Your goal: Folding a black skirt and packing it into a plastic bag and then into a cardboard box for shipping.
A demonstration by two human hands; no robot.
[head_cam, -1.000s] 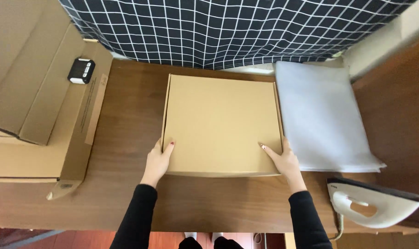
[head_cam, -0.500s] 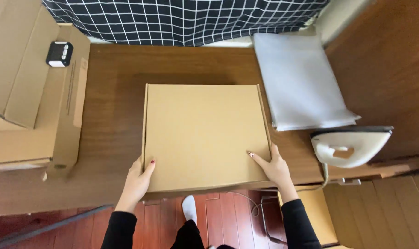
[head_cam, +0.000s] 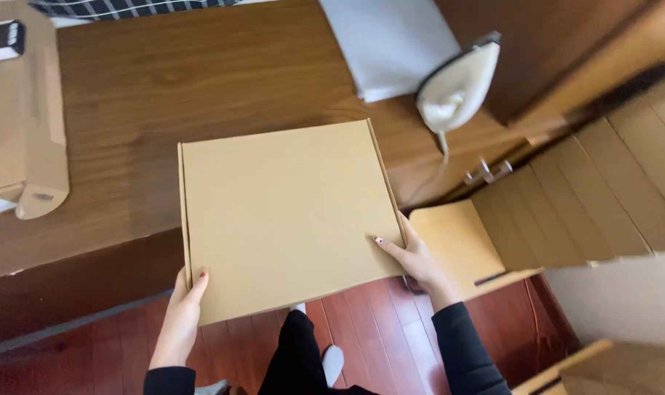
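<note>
Both hands clasp one flat square brown cardboard box (head_cam: 288, 219) by its near corners: the left hand (head_cam: 180, 314) wraps the near-left corner, thumb on the lid, and the right hand (head_cam: 416, 257) grips the near-right edge, thumb laid across the top. It hangs closed between them, half over the dark wooden table (head_cam: 164, 95), half over the red plank floor (head_cam: 391, 344). One white folded sheet stack (head_cam: 391, 40) lies farther back, one white clothes iron (head_cam: 456, 84) just beside it.
</note>
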